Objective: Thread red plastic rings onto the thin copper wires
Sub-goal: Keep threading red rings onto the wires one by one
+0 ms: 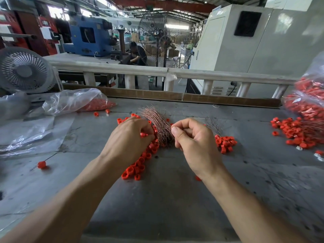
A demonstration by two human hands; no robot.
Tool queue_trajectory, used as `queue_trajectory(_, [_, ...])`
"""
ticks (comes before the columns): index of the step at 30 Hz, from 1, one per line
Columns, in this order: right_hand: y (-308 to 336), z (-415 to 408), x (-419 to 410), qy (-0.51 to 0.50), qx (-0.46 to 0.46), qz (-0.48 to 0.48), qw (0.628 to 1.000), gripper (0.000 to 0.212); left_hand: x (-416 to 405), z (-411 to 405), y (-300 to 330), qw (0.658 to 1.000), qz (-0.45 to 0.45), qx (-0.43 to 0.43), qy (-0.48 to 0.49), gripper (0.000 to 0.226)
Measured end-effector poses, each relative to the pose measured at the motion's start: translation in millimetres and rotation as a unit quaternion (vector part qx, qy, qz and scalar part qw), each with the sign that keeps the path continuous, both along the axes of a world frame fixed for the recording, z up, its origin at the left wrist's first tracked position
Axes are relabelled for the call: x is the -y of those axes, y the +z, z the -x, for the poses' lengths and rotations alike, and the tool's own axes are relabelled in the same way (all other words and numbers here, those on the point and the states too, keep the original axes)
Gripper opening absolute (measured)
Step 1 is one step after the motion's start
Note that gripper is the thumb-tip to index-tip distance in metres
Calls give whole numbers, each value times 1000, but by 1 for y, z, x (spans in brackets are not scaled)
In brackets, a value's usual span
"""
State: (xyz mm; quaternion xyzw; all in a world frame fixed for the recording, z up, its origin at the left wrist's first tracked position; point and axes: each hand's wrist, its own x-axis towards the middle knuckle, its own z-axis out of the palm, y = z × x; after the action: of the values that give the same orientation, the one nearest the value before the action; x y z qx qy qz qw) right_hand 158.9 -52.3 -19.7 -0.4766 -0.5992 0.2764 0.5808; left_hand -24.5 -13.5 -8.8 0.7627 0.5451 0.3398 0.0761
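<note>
Both forearms reach in from 6 o'clock toward the middle of the grey table (175, 199). Fingers of the left hand (130, 137) curl around a few red rings (143, 134); the right hand (191, 137) pinches thumb to forefinger at the edge of the fanned copper wire bundle (157, 125), apparently on 1 strand, too fine to confirm. Loose rings (138, 168) heaped beneath the hands suggest much is left. At 3 o'clock, a pile of threaded rings (296, 130) looks finished; 1 threaded piece (41, 164) lies at 9 o'clock.
</note>
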Motion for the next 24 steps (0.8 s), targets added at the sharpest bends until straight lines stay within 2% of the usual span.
queue_trajectory(3, [1,-1,0,-2,-6,-10,1000,14,1,-6,3,990,24,135,-35,15])
queue_trajectory(6, [2,-1,1,0,-7,-16,1000,14,7,-13,5,949,99,286,-88,20])
queue_trajectory(8, [2,-1,2,-2,-3,-19,1000,14,9,-16,5,921,130,348,-115,24])
queue_trajectory(18, [4,-2,4,-12,19,-36,999,11,11,-20,5,829,209,482,-189,32])
queue_trajectory(24, [4,-1,4,-12,24,-45,999,12,11,-22,6,801,237,513,-195,30])
